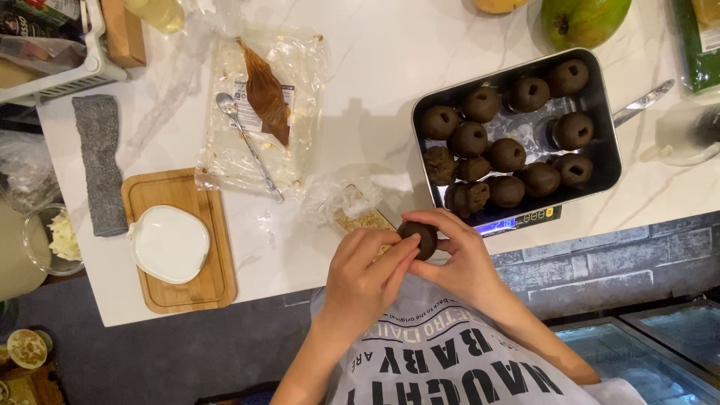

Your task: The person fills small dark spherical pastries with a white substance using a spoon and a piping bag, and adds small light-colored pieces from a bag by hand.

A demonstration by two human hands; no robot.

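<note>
Head view, looking straight down: nearest, both hands meet just off the near edge of the white counter (360,112). The left hand (367,281) and right hand (461,259) close together around one dark brown ball (421,237), fingertips pressing on it from both sides. Just beyond, a crumpled clear bag (337,196) lies on the counter. To its right, a metal tray (607,161) sits on a scale and holds many similar brown balls (507,154), several with a hole in the top. On the near left, a wooden board (139,195) carries a white dish (169,244), with a grey cloth (100,161) beside it. Farther off, a spoon (247,139) rests on a plastic wrapper with brown paste (266,94). A green mango (585,19) lies at the far right.
</note>
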